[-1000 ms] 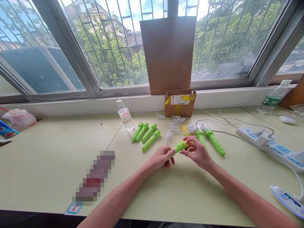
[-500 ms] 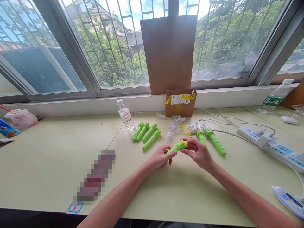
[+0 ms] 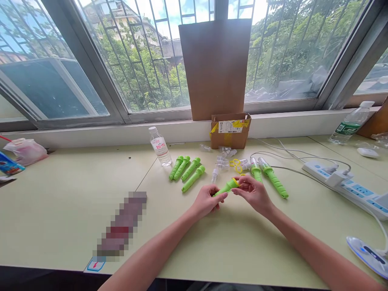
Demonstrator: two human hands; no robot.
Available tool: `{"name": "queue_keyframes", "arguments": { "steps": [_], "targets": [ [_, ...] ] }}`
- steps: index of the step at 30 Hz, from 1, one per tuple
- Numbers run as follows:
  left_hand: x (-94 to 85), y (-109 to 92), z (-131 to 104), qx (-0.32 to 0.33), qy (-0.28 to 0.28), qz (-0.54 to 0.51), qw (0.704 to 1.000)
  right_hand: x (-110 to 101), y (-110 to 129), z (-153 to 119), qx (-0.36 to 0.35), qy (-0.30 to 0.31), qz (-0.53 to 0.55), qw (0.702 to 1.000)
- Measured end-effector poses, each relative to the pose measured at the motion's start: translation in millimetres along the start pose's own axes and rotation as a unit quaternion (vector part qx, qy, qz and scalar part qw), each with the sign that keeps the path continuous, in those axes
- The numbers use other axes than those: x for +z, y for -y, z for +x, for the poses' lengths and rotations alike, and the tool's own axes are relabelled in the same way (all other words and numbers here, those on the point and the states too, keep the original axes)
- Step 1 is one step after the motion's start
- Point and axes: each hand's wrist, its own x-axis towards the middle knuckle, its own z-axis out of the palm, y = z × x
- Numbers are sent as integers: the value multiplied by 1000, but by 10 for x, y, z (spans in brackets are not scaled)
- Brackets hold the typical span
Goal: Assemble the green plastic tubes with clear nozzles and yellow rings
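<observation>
A green ribbed plastic tube [image 3: 226, 188] with a threaded end lies tilted in my left hand [image 3: 207, 200], whose fingers are wrapped round its lower part. My right hand [image 3: 254, 195] pinches a yellow ring [image 3: 236, 182] at the tube's threaded end with thumb and fingers. Just beyond my hands lie clear plastic caps [image 3: 222, 163] and loose yellow rings [image 3: 236, 165]. Several more green tubes [image 3: 194, 179] rest to the left, uncapped. Two green tubes with clear caps [image 3: 275, 178] lie on the right, one partly behind my right hand.
A water bottle [image 3: 160, 147] stands behind the left tubes, and a small cardboard box [image 3: 229, 139] sits by the window ledge. White cables run to a power strip [image 3: 348, 186] on the right. A white-and-blue round device [image 3: 368, 256] lies near the right front edge.
My hands and the green tube have shifted very slightly. My right fingers stay at the yellow ring, and the things on the table have not moved.
</observation>
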Motion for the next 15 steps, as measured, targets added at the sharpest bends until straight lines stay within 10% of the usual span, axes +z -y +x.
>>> {"name": "queue_keyframes", "arguments": {
  "steps": [15],
  "targets": [
    [-74, -6, 6, -22, 85, 16, 996, 3, 38, 13, -9, 22, -18, 1000]
  ]
}}
